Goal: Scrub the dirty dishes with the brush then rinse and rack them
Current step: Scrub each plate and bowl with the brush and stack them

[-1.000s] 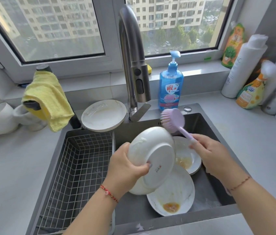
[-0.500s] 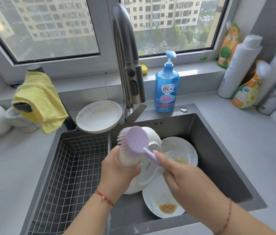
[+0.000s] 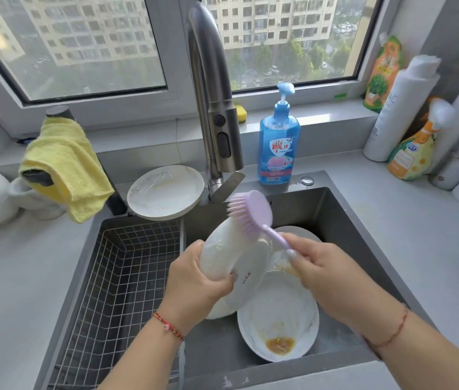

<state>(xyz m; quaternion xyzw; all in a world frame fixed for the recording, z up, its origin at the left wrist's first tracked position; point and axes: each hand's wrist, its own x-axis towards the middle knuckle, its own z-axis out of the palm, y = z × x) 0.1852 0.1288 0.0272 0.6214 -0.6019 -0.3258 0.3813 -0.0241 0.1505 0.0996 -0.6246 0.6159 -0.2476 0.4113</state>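
Head view: our left hand (image 3: 197,280) gripped a white bowl (image 3: 222,249) by its rim over the sink (image 3: 343,220); our right hand (image 3: 324,271) pinched the brush (image 3: 250,213) handle, bristles on it. Wet glazed ceramic, probably slippery, breakable. Below it, two dirty plates (image 3: 279,313) with sauce residue; the wire rack (image 3: 126,271) beside held nothing visible.

One head-worn camera looks forward and down, close over the sink (image 3: 343,220). The tap (image 3: 211,88) and window (image 3: 81,46) stand beyond the fingers (image 3: 290,253), forearms entering from below.
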